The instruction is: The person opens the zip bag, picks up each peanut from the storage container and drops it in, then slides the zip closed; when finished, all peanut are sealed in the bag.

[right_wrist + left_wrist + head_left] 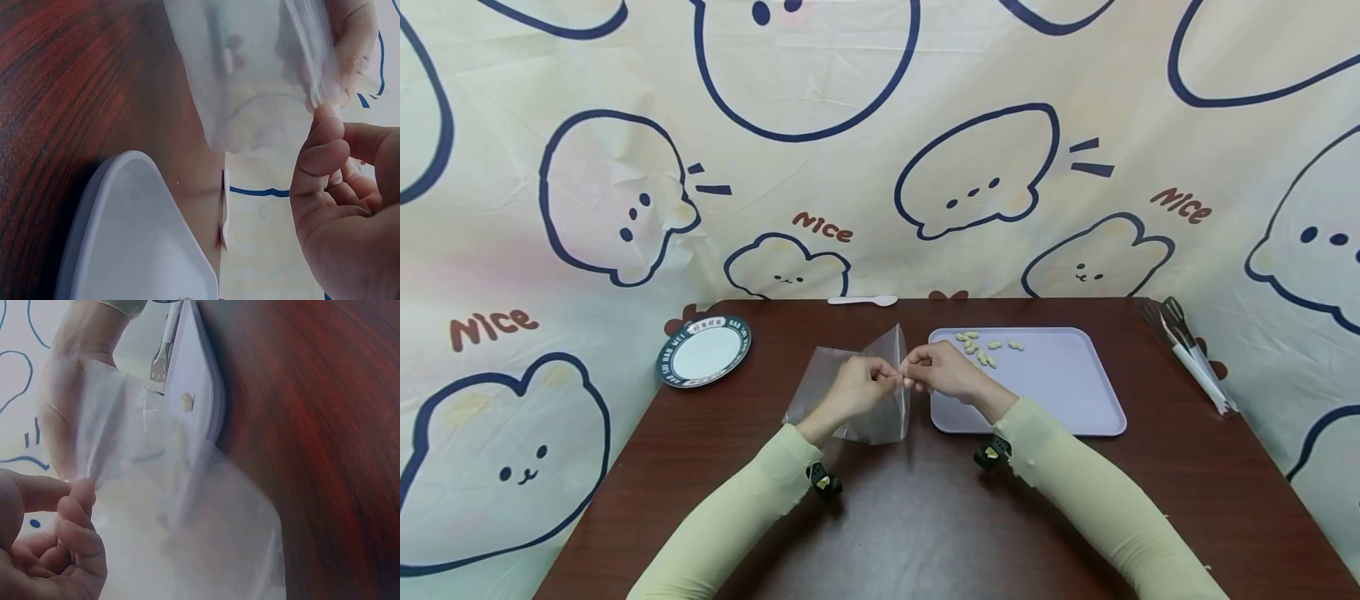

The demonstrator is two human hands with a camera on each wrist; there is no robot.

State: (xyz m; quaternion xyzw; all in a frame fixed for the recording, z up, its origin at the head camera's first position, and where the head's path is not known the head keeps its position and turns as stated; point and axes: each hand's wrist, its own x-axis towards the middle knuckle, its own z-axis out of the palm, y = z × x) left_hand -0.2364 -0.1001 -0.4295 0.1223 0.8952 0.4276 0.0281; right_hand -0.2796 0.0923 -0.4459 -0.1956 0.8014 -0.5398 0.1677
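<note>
A clear plastic bag [880, 421] hangs upright over the table between the two hands. My left hand [863, 385] pinches its top edge between thumb and forefinger, as the left wrist view shows. Close beside it, my right hand [946, 372] pinches the same edge; in the right wrist view the thumb and forefinger [328, 128] meet on the film. The bag's sheer sides [206, 531] spread below the fingers. Right of the bag lies a pale lilac tray [1060, 392] with several peanuts [985, 359] near its far left corner, partly behind the right hand.
A plate with a dark green rim [741, 346] lies at the back left. By the far edge is a white spoon [868, 300]. A whisk and other white-handled utensils [1198, 371] lie at the right edge. A patterned cloth [865, 183] hangs round the brown table [895, 517].
</note>
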